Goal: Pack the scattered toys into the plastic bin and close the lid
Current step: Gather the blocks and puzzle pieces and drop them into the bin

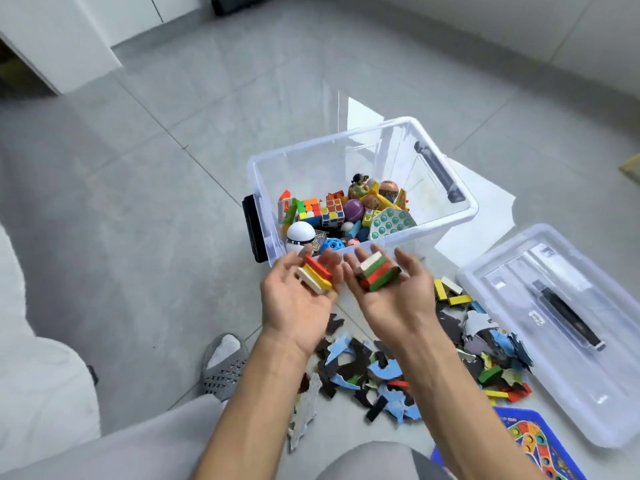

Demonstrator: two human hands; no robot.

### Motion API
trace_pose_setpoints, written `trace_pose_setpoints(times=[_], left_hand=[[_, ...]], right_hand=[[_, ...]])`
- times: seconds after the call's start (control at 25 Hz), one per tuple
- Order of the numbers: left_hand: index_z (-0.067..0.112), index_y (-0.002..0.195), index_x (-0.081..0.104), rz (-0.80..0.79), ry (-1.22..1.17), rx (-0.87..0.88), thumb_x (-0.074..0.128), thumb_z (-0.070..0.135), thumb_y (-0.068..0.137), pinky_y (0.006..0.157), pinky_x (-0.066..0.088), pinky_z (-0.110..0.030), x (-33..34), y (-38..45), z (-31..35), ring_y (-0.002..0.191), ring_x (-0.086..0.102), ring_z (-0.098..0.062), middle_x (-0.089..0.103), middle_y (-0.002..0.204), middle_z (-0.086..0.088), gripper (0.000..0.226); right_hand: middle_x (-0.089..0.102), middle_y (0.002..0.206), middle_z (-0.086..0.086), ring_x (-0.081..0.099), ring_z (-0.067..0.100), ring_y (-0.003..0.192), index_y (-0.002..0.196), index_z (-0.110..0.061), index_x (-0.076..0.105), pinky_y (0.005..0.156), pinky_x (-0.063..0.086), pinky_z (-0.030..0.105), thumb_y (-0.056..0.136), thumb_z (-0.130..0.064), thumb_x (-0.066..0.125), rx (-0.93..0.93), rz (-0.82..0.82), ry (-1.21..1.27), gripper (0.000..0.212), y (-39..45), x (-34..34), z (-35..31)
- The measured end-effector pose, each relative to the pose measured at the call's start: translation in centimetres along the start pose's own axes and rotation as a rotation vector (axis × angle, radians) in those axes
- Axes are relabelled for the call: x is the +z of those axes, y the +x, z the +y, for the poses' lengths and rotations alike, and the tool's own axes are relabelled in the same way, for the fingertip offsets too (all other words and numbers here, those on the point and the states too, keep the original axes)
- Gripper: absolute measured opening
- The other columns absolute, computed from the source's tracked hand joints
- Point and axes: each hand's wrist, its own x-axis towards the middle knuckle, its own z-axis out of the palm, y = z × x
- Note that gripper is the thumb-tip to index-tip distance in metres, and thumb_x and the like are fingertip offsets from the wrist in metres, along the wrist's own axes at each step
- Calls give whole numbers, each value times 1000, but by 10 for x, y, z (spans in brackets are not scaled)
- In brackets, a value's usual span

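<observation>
The clear plastic bin [443,216] stands on the floor ahead, holding several toys such as puzzle cubes and balls. My left hand [294,299] is palm up just before the bin's near rim, cradling red, yellow and cream wooden blocks [313,277]. My right hand [394,292] is beside it, palm up, carrying a stack of green, red and white blocks [375,273]. Both hands have relaxed, slightly curled fingers. More blocks [450,294] and many jigsaw pieces [388,372] lie scattered on the floor below my hands. The bin's clear lid [568,327] lies at the right.
A blue game board [530,445] lies at the bottom right. My foot in a grey slipper [223,367] is at the lower left, with my grey-trousered knees below. White furniture stands at the far left. Grey tiled floor stretches around the bin.
</observation>
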Motion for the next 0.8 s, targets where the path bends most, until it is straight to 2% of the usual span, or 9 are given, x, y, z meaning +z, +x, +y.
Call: trace_pose_setpoints(times=[0.12, 0.2, 0.24, 0.28, 0.44, 0.6, 0.72, 0.8], left_hand=[[2, 140, 41, -22, 95, 15, 50, 60, 87, 109, 35, -49, 40, 7, 35, 127, 48, -38, 49, 137, -23, 79], [0, 148, 25, 63, 188, -19, 41, 63, 91, 115, 27, -44, 42, -4, 42, 139, 33, -37, 33, 150, -25, 87], [-2, 149, 21, 102, 222, -10, 38, 61, 94, 115, 25, -43, 34, -14, 41, 142, 27, -36, 27, 153, -25, 85], [-2, 149, 21, 122, 234, 7, 36, 58, 96, 114, 26, -42, 23, -26, 37, 143, 27, -34, 26, 154, -24, 81], [1, 143, 36, 193, 221, -11, 33, 49, 100, 107, 34, -42, -29, -58, 8, 135, 40, -34, 40, 147, -22, 65], [4, 142, 40, 222, 425, -101, 32, 46, 101, 110, 36, -42, -42, -67, -41, 131, 46, -33, 45, 144, -20, 59], [6, 140, 44, 165, 562, -139, 31, 46, 102, 109, 37, -43, -39, -64, -71, 130, 47, -32, 47, 142, -19, 57], [6, 136, 48, 148, 647, -156, 33, 45, 101, 103, 42, -41, -40, -60, -87, 124, 52, -31, 52, 137, -17, 54]], right_hand=[[51, 139, 19, 52, 34, 124, 142, 0, 44, 111, 39, 41, 96, -33, 41, -35, -71, -101, 57, 1, 53, -20], [23, 159, 21, 29, 37, 145, 151, 0, 24, 119, 25, 44, 99, -33, 38, -41, -25, -185, 64, -4, 58, -22], [14, 160, 22, 21, 38, 147, 153, 1, 17, 120, 23, 45, 101, -34, 35, -34, -7, -208, 65, -8, 52, -19], [14, 161, 23, 21, 38, 147, 153, 2, 15, 119, 26, 46, 103, -34, 33, -25, 18, -233, 64, -14, 43, -16], [36, 152, 21, 40, 39, 137, 141, 2, 40, 109, 40, 46, 104, -32, 34, -44, 149, -380, 50, -58, -6, -7], [58, 128, 15, 60, 36, 114, 124, 0, 56, 84, 53, 39, 103, -33, 38, -130, 220, -476, 43, -119, -56, -31], [66, 117, 15, 64, 36, 110, 115, -1, 62, 86, 54, 41, 102, -33, 40, -145, 260, -480, 41, -154, -87, -52], [69, 110, 15, 66, 37, 105, 110, -1, 64, 87, 54, 42, 102, -32, 39, -153, 298, -480, 40, -164, -107, -62]])
